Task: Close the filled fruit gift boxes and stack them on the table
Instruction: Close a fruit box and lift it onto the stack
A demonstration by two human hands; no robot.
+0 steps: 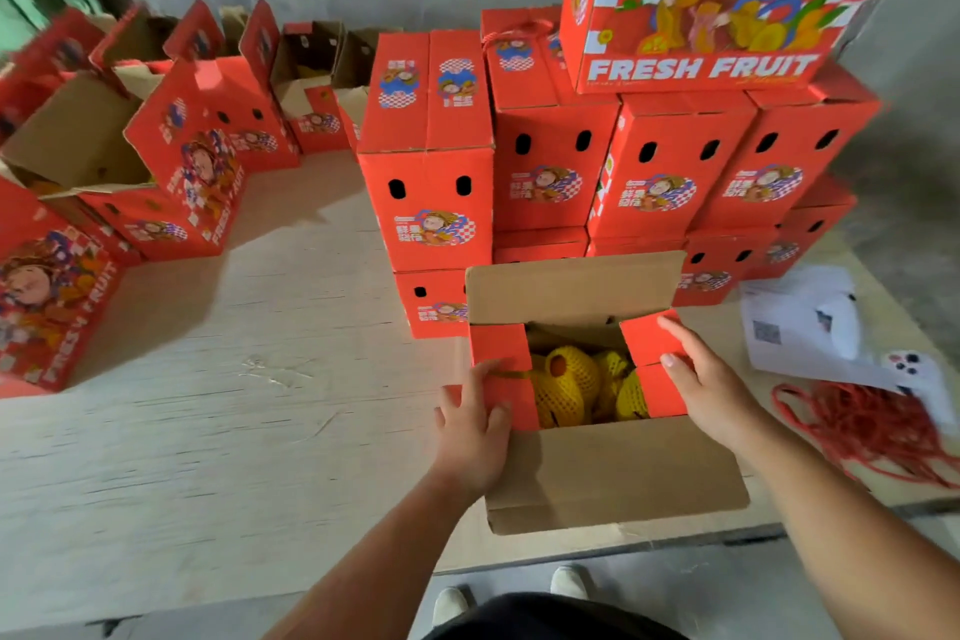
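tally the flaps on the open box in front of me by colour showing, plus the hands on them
red side flaps: 2
brown long flaps: 2
hands: 2, left hand gripping one red flap, right hand pressing flat on the other
total: 6
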